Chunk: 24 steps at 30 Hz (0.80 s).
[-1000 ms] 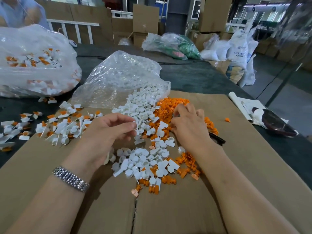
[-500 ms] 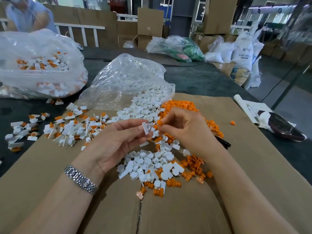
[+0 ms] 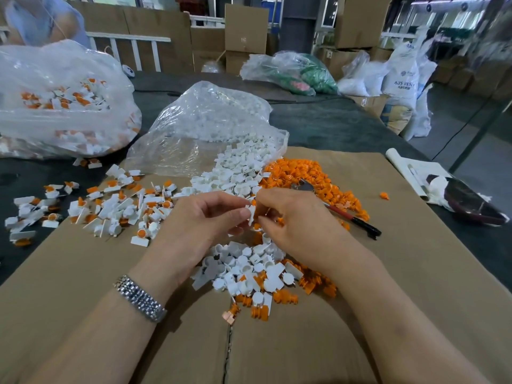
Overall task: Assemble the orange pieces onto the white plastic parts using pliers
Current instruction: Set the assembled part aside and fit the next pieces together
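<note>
Both hands have come together since a second ago: then the left hand hovered apart from the right hand, which was down in the orange pile picking. Now they meet just this side of that pile, lifted off the cardboard sheet.

Left thumb and forefinger pinch a white part, held upright between the two hands. Right fingertips are closed against that same part from the other side, and a bit of orange shows at the contact. Likely an orange piece being pressed in; too small to tell if it's seated.

Pliers lie untouched on the near-right edge of the orange pile, red and black handles pointing away from the hands, jaws resting on the orange pieces. So this looks like hand-fitting first, with the pliers squeeze not yet done.

Loose white parts sit just nearer the person than the orange pile. Assembled pieces are spread well left of it. A clear bag of white parts opens just beyond-left of the pile.

Judgement: one unit mid-assembly, lots of stock left.
</note>
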Tool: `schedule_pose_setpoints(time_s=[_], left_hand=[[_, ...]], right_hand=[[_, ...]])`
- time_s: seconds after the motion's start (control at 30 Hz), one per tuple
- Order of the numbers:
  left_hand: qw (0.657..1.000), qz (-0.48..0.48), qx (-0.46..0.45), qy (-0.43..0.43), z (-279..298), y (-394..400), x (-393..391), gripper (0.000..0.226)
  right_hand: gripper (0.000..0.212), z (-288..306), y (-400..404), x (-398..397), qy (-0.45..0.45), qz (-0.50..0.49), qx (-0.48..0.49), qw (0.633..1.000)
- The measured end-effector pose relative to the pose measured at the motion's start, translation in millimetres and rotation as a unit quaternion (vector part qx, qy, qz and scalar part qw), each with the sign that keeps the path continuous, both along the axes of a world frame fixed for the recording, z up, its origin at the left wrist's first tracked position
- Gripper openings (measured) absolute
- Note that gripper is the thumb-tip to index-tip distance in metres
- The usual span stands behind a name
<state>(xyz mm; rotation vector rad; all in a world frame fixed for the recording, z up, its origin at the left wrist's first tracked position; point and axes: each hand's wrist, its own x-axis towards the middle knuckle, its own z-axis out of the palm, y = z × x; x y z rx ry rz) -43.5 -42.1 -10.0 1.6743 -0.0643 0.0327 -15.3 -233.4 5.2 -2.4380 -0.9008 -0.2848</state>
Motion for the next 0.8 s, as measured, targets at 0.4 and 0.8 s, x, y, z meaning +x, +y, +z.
schedule_pose_setpoints(time_s=[0.4,0.8], left_hand=[[0.989,-0.012,-0.142,0.025,1.5,6.2,2.3,0.023],[0.994,-0.052,-0.092,0.024,4.3,11.8,-0.4,0.028]], right_hand=[[0.008,2.5,1.6,-2.9,0.166,-0.022,0.157,0.973],[0.012,9.6,-1.9,-7.0,0.203,0.005,0.136,0.970]])
